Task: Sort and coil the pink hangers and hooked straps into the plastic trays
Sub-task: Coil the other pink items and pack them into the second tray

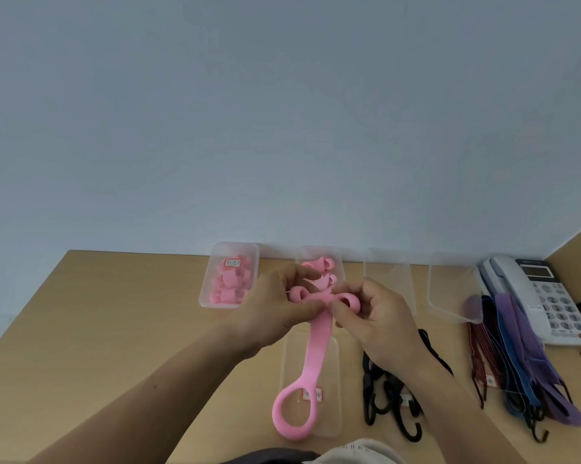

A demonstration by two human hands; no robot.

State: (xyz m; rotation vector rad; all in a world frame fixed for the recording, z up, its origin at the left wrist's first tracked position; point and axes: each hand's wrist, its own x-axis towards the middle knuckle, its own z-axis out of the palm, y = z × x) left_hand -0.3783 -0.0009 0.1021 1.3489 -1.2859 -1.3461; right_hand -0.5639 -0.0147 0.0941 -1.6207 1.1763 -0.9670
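Both hands pinch the top of a pink hanger (317,346) above the desk (115,329): the left hand (275,306) and right hand (379,316) press thumb and fingers on it. Its big ring dangles over a clear tray (332,426), perhaps touching it.

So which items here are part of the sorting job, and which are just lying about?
Job: left hand and right hand holding the pink hanger; trays of coiled pink hangers; empty trays; black hooked straps; coloured straps.

Lying about: telephone.
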